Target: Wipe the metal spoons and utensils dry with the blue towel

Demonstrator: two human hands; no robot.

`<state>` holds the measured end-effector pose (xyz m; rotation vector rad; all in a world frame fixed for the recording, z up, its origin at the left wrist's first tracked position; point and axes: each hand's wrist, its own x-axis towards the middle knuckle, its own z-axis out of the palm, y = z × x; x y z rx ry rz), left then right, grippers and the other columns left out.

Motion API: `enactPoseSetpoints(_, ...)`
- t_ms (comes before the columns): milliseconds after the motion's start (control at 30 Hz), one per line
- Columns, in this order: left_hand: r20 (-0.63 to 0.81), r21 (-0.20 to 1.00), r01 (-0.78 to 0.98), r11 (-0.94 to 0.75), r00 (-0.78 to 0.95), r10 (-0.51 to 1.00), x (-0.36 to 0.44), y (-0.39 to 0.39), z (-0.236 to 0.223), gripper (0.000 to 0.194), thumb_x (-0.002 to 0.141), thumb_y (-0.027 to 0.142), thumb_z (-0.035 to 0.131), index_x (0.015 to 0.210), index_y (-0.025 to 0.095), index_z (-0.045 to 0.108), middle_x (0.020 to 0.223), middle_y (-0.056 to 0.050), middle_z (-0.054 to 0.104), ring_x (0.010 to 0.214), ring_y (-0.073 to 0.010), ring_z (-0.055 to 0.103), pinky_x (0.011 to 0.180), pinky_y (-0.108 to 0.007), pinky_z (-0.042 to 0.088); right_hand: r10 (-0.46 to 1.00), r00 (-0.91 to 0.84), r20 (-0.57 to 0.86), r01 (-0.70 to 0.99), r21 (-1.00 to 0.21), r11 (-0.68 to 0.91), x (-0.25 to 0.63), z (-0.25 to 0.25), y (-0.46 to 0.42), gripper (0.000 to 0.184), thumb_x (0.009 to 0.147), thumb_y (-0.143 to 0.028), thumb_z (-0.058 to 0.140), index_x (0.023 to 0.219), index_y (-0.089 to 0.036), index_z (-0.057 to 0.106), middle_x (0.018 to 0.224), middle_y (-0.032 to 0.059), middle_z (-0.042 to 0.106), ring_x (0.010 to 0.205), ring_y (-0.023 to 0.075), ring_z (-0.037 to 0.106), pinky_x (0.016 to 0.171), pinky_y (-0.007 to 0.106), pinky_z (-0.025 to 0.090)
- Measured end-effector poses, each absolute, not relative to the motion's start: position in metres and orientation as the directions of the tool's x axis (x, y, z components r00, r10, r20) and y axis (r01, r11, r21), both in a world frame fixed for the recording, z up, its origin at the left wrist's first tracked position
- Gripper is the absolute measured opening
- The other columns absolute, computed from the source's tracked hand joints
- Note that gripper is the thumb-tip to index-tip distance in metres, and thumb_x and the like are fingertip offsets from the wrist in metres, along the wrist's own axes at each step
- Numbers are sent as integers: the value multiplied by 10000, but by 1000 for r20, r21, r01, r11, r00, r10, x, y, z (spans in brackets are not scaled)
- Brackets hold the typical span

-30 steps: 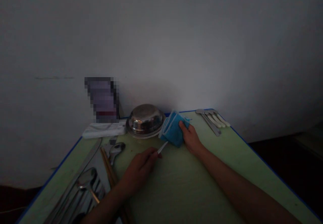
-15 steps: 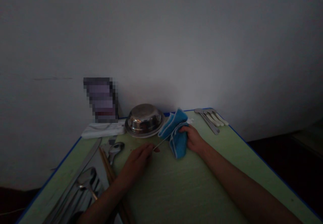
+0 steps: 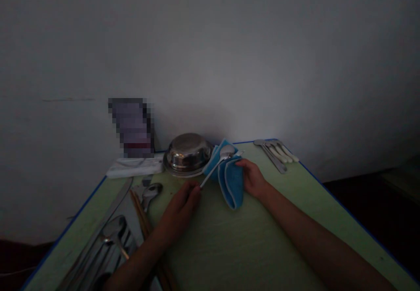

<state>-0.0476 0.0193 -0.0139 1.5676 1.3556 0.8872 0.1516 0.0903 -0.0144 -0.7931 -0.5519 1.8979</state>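
Between the fingers of my left hand [image 3: 182,203] is the handle end of a metal spoon [image 3: 212,172]. The spoon slants up to the right, and its bowl rests against a folded blue cloth [image 3: 232,184] with pale edging. My right hand [image 3: 254,178] is closed on the cloth's right side, just beyond the spoon's bowl; some of its fingers are hidden behind the fabric. Both hands are above the green tabletop [image 3: 229,243], in front of an upturned metal bowl [image 3: 188,151].
At the back right lie several spoons and forks [image 3: 275,153], some white-handled. On the left are ladles [image 3: 113,229], a knife [image 3: 120,199] and wooden chopsticks [image 3: 141,216]. A blurred-out upright device [image 3: 133,127] stands behind a white box-like object [image 3: 134,167] by the wall.
The spoon's bowl, earlier covered by the cloth, now shows in front of it. The cloth has opened around the bowl and hangs folded below my right hand. Both hands have barely shifted.
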Motion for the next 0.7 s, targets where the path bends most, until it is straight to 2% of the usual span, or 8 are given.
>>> enactPoseSetpoints(133, -26, 930, 364, -44, 186, 982, -47, 19, -13, 231, 859, 394, 361, 808, 183, 438, 570, 60, 398, 496, -99, 374, 465, -201, 336, 896, -290, -337, -608, -658, -444, 150, -17, 93, 185, 707, -162, 430, 729, -159, 615, 566, 7, 662, 612, 170, 643, 729, 321, 487)
enactPoseSetpoints(400, -19, 928, 370, -42, 159, 987, -46, 19, -17, 246, 868, 402, 323, 842, 181, 427, 581, 59, 382, 488, -98, 377, 447, -195, 341, 914, -215, -344, -660, -638, -395, 155, -15, 97, 379, 850, -401, 317, 816, -168, 613, 645, 32, 690, 687, 186, 656, 761, 342, 487)
enactPoseSetpoints(567, -10, 894, 441, -76, 188, 982, -47, 19, -15, 235, 865, 390, 343, 844, 179, 444, 594, 52, 403, 508, -112, 404, 486, -220, 354, 933, -215, -290, -689, -632, -355, 159, -19, 99, 414, 822, -486, 332, 883, -186, 610, 814, 38, 705, 809, 173, 649, 791, 317, 479)
enactPoseSetpoints(700, 3, 855, 504, -125, 236, 972, -47, 16, -11, 221, 843, 376, 393, 865, 181, 495, 668, 15, 506, 618, -153, 486, 582, -259, 382, 939, -234, -252, -670, -658, -344, 160, -22, 101, 396, 750, -527, 408, 823, -194, 608, 770, 48, 698, 819, 196, 643, 780, 340, 479)
